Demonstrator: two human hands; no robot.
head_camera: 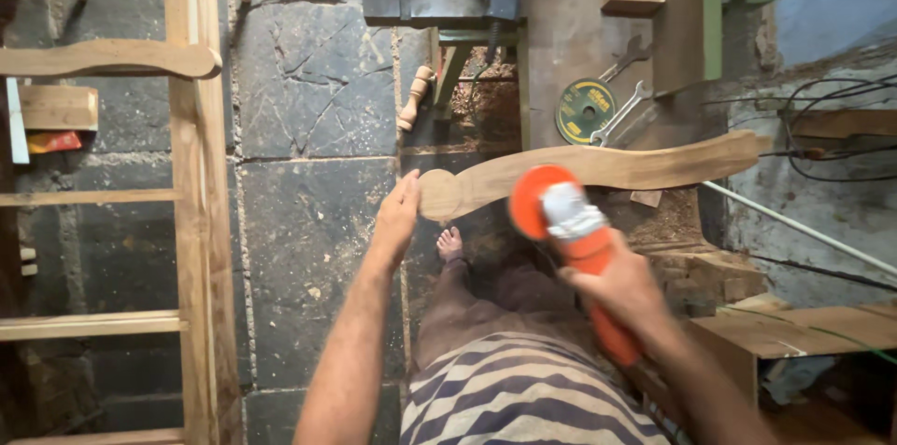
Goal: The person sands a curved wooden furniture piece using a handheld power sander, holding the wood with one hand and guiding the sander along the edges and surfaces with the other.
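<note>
The floor is dark, cracked stone slabs (308, 81) dusted with sawdust, in a cluttered woodworking room with a rough grey wall at right. A pale wooden frame of rails and uprights (196, 221) stands along the left. Ahead lie a turned wooden spindle (414, 98), a green-labelled cutting disc (585, 110) and two steel spanners (621, 113) beside a heap of shavings. The left hand (397, 218) lies open and flat against the rounded end of a long curved wooden slat (598, 168), held level above the floor. The right hand (624, 291) is wrapped around an orange angle grinder (570, 230), its disc at the slat's lower edge.
</note>
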